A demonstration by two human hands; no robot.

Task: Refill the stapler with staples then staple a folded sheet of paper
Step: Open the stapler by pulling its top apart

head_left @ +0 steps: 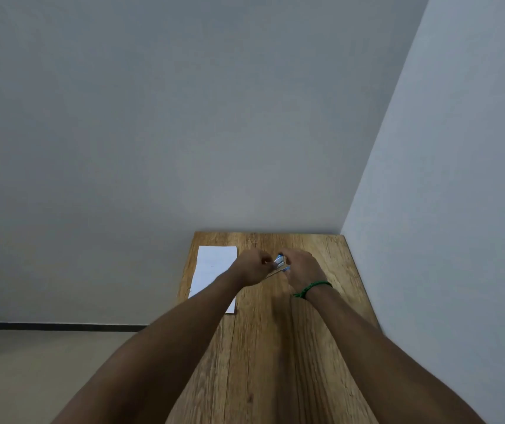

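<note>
Stapler (pixel 280 262), a small blue and silver metal one, was held between both hands above the far part of the light brown wood-grain desk (pixel 275 362), roughly midway across its width. On my feed it showed too small for me to tell whether its top was swung open. A thin pale strip ran from it down toward the left, under the left hand.

The left hand (pixel 252 267) had its fingers curled in at the stapler's left end, pinching it, with the back of the hand toward the camera. The right hand (pixel 301 270) gripped the stapler from the right, fingers bent over it. A green braided band (pixel 314 287) circled the right wrist.

The white sheet of paper (pixel 214 267), a narrow rectangle, lay flat at the far left of the desk, its long side running near to far, close to the desk's left edge. The left forearm crossed over its near right corner; I could not tell whether they touched.

The desk's far edge met a plain grey wall (pixel 184 117), and its right edge ran along a paler wall (pixel 459 179). Left of the desk I saw a beige floor (pixel 46 377), with a dark strip (pixel 55 325) at the wall's foot.
</note>
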